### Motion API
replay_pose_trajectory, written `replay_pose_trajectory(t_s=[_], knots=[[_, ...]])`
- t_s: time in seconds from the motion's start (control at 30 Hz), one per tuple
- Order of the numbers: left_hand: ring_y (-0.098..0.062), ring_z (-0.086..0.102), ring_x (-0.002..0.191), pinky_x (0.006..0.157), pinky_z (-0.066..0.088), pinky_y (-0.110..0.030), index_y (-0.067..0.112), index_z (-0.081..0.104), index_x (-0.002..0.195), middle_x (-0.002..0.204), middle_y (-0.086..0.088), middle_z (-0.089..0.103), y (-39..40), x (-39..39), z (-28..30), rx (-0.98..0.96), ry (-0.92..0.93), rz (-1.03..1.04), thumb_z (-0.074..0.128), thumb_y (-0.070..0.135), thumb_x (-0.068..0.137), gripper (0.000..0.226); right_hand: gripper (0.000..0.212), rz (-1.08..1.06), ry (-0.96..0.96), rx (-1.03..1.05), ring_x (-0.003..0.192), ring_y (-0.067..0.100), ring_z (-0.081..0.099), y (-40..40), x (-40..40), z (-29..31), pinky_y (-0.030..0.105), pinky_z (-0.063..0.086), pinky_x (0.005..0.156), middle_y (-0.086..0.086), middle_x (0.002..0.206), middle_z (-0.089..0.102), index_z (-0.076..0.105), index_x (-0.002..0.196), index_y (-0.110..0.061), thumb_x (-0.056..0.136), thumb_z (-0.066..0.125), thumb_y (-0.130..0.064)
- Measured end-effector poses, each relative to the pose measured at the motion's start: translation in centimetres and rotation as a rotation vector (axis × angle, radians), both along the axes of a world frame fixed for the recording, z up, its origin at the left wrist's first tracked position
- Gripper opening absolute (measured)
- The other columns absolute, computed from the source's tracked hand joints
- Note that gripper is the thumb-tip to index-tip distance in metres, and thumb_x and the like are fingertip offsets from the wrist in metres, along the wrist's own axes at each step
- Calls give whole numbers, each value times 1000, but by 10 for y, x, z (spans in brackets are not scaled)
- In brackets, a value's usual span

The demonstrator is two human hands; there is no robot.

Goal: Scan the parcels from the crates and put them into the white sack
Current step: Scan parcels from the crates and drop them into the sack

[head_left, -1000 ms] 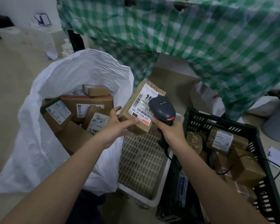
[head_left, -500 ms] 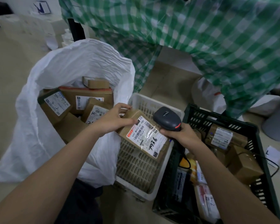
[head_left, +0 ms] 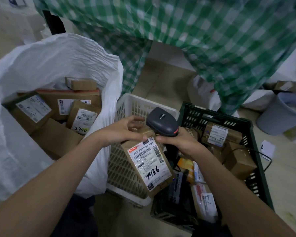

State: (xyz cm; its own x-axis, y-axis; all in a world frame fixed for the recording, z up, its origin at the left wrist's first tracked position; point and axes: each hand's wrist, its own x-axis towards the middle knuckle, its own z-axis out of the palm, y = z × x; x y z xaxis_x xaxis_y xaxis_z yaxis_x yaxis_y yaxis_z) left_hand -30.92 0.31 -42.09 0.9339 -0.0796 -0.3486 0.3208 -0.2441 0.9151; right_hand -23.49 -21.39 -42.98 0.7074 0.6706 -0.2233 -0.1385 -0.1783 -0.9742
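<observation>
Parcels (head_left: pixel 58 115) fill white sack (head_left: pixel 41 62); others crowd black crate (head_left: pixel 253 151).

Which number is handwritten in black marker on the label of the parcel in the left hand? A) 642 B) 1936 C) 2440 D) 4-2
B: the label on the parcel that the left hand grips by its top end reads 1936 in black marker; the right hand holds the scanner just above it.
</observation>
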Motion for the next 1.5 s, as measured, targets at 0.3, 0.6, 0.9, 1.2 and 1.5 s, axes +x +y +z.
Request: replay_pose_trajectory(t_s=[0.3,0.6,0.9,1.2,1.5], knots=[[-10,48,124,94,46,-24,40,41,129,139,-7,52,-35,11,-5,-14,-31,-57,83,28,72,71,46,86,-35,-11,105,13,68,-25,3,-6,23,53,87,4,112,72,65,115,-17,75,76,4],[-22,58,118,101,46,-50,44,49,128,131,-1,57,-36,14,-12,-244,28,133,85,49,55,81,51,-292,50,98,106,20,68,-41,22,-6,38,50,96,4,111,73,64,122,-15,73,81,-13],[-17,66,103,75,58,-28,29,43,137,123,0,61,-19,4,-3,-226,-67,372,70,16,83,62,39,-391,-8,20,94,7,66,-18,24,1,20,51,79,-6,102,71,65,111,-20,77,81,-30],[-16,66,102,71,54,-27,37,41,137,122,-2,65,14,0,-5,-257,-109,586,65,25,90,54,26,-178,-32,-145,60,6,65,-4,8,2,13,49,55,-1,73,71,68,101,-14,79,80,-22],[-17,65,93,76,55,-36,32,44,130,103,0,66,17,5,-4,-275,-155,691,56,33,95,37,15,-103,-175,-222,53,7,60,3,-9,9,14,47,53,-10,52,64,69,78,-24,77,80,-33]])
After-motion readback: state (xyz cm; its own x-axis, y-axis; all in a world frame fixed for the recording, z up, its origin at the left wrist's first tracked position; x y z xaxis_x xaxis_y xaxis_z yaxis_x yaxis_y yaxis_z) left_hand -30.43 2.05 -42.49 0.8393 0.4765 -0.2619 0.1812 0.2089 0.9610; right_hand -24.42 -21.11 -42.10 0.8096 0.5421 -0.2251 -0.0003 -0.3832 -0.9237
